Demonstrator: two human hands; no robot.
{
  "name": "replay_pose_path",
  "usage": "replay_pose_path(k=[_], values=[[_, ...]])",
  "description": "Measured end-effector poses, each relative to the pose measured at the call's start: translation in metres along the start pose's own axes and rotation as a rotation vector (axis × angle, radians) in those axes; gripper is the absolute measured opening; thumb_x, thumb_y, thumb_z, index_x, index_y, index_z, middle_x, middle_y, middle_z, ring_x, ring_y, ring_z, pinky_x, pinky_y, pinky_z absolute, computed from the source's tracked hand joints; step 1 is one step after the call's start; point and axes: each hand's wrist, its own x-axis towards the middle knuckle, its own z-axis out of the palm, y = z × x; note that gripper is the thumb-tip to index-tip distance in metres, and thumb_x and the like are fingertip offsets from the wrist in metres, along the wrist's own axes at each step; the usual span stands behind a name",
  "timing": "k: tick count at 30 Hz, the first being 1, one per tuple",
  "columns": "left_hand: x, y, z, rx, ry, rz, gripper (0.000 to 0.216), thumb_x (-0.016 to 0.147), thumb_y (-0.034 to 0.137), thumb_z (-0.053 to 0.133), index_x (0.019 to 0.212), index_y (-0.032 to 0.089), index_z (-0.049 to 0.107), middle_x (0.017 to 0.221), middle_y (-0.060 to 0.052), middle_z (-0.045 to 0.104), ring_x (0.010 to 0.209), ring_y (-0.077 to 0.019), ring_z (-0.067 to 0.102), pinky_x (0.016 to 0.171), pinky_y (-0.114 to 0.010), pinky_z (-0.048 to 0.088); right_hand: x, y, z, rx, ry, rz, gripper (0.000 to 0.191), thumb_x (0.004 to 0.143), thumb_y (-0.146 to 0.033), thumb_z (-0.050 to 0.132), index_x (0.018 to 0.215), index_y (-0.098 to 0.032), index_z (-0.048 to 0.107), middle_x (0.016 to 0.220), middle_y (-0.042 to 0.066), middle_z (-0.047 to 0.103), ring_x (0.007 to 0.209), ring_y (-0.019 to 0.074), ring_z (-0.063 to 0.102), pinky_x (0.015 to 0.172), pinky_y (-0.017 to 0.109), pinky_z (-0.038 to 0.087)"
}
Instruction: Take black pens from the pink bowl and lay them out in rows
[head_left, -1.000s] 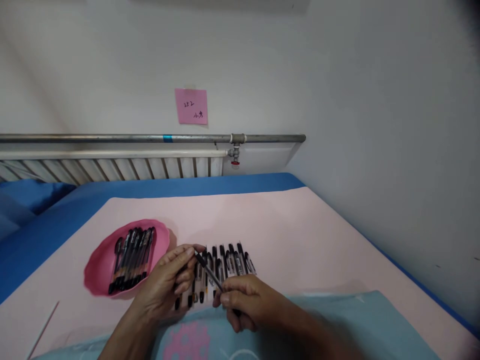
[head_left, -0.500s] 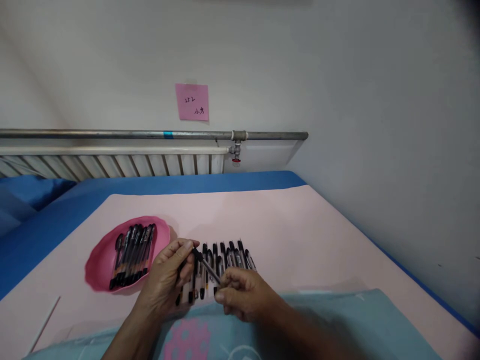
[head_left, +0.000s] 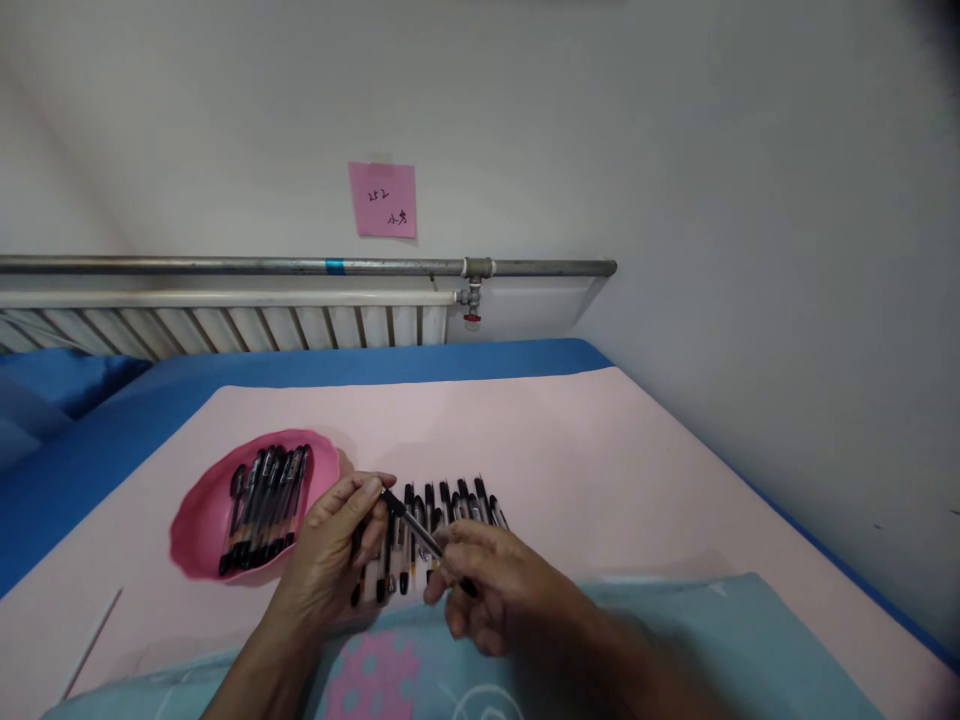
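My left hand (head_left: 337,540) is closed, its thumb and forefinger pinching the upper end of a black-and-clear pen (head_left: 421,532). The pen slants down to the right into my right hand (head_left: 499,580), where thumb and fingers lie around its lower part. A black end of it shows below the right fingers. Something dark sits under the left fingers, mostly hidden. Behind and beneath both hands lies a row of pen parts (head_left: 445,495) with black grips and clear barrels, partly covered by the hands. To the left, a pink scalloped dish (head_left: 199,535) holds several black pens (head_left: 264,505).
The pink table surface (head_left: 600,480) has a blue border (head_left: 420,364) at the back. A thin white stick (head_left: 91,642) lies at front left. Light-blue cloth (head_left: 660,640) covers the near edge. Behind stand a radiator (head_left: 285,328), a metal pipe (head_left: 247,266) and a wall with a pink note (head_left: 384,202).
My right hand has shifted along the pen and its fingers have loosened and spread a little. The pen's black lower end now shows. My left hand stays almost in place.
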Motion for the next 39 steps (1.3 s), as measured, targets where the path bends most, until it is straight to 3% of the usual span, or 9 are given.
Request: replay_pose_path(k=[4,10,16,22,26,28,32,34,39], values=[[0.000,0.000,0.000,0.009,-0.009,0.004,0.021,0.072,0.031,0.066,0.084,0.014,0.063,0.047,0.006,0.045,0.034,-0.0004,0.029,0.032,-0.014,0.016,-0.002,-0.004,0.001,0.059,-0.063,0.061,0.031,0.079,-0.045,0.047,0.082,-0.015,0.053,0.056,-0.002,0.055,0.036,0.0052,0.041,0.033,0.016,0.026],[0.001,-0.002,0.000,-0.004,0.014,0.013,0.022,0.071,0.031,0.067,0.084,0.014,0.063,0.049,0.006,0.048,0.033,-0.0003,0.029,0.032,-0.014,0.016,0.000,0.001,0.006,-0.235,0.288,-0.252,0.020,0.068,-0.031,0.064,0.074,-0.016,0.053,0.058,-0.005,0.052,0.045,0.0040,0.043,0.042,0.016,0.031],[-0.002,-0.001,0.002,0.017,-0.006,0.022,0.023,0.070,0.031,0.067,0.084,0.014,0.063,0.049,0.005,0.047,0.034,-0.0013,0.032,0.033,-0.014,0.017,-0.004,-0.006,0.004,0.008,-0.081,0.112,0.039,0.081,-0.050,0.038,0.083,-0.015,0.055,0.057,-0.001,0.053,0.036,0.0057,0.039,0.034,0.018,0.026],[0.000,-0.003,0.001,0.009,0.013,0.014,0.024,0.069,0.032,0.068,0.084,0.013,0.063,0.049,0.005,0.048,0.032,-0.0014,0.031,0.032,-0.015,0.016,0.001,0.005,0.005,-0.314,0.332,-0.264,0.023,0.072,-0.037,0.061,0.070,-0.017,0.051,0.059,-0.003,0.050,0.050,0.0057,0.043,0.045,0.017,0.030],[0.000,-0.003,0.000,0.031,-0.018,0.034,0.023,0.071,0.033,0.066,0.084,0.014,0.063,0.046,0.006,0.047,0.032,-0.0011,0.030,0.033,-0.016,0.016,0.000,0.000,0.003,-0.021,0.021,0.010,0.036,0.082,-0.049,0.041,0.087,-0.016,0.052,0.060,-0.002,0.053,0.037,0.0050,0.038,0.035,0.018,0.025],[0.000,-0.003,0.001,0.041,-0.033,0.036,0.023,0.073,0.033,0.064,0.084,0.014,0.063,0.044,0.006,0.046,0.031,-0.0009,0.030,0.034,-0.015,0.016,-0.001,-0.002,0.002,0.006,-0.027,0.034,0.035,0.082,-0.048,0.041,0.085,-0.015,0.053,0.058,-0.003,0.052,0.034,0.0038,0.035,0.033,0.017,0.022],[0.000,-0.002,0.001,0.028,-0.004,0.013,0.022,0.071,0.033,0.066,0.083,0.014,0.062,0.047,0.006,0.048,0.032,-0.0014,0.031,0.033,-0.015,0.016,-0.001,0.002,0.003,-0.250,0.271,-0.256,0.020,0.074,-0.035,0.059,0.074,-0.016,0.053,0.060,-0.003,0.051,0.046,0.0040,0.042,0.042,0.016,0.030],[0.000,-0.003,0.001,0.025,0.005,0.013,0.024,0.070,0.034,0.067,0.083,0.014,0.062,0.047,0.006,0.048,0.032,-0.0016,0.031,0.033,-0.016,0.016,0.000,0.003,0.005,-0.276,0.330,-0.284,0.020,0.071,-0.034,0.061,0.079,-0.017,0.054,0.063,-0.003,0.053,0.049,0.0050,0.044,0.043,0.016,0.031],[-0.001,-0.003,0.001,0.042,-0.029,0.016,0.025,0.069,0.034,0.067,0.082,0.014,0.063,0.046,0.006,0.047,0.032,-0.0013,0.031,0.033,-0.015,0.017,-0.003,-0.002,0.004,-0.063,-0.036,0.047,0.036,0.083,-0.048,0.038,0.088,-0.016,0.053,0.059,-0.001,0.054,0.037,0.0059,0.038,0.035,0.018,0.025]])
